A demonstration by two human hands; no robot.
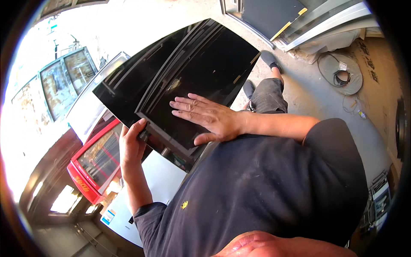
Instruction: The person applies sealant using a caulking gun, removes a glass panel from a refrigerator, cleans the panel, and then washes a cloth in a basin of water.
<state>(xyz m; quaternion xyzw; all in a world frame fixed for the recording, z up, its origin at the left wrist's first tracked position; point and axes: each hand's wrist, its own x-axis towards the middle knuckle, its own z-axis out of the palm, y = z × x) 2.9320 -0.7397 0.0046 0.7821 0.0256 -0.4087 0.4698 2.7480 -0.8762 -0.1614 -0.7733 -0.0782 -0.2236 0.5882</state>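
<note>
A large glossy black panel (222,64), possibly two stacked pieces, is held at a tilt in front of my body, with reflections across it. My left hand (132,139) grips its near left corner, thumb on the top face and the other fingers mostly hidden. My right hand (205,116) lies on the panel's surface with fingers stretched out and thumb apart. A white appliance surface (160,180) shows below the panel and my left hand.
A red glass-fronted cabinet (100,158) and weathered framed panels (64,85) stand at left. Framed panels (274,17) lean at top right. A coil (341,76) and loose wire lie on the concrete floor (299,98) at right, beside cardboard (372,64).
</note>
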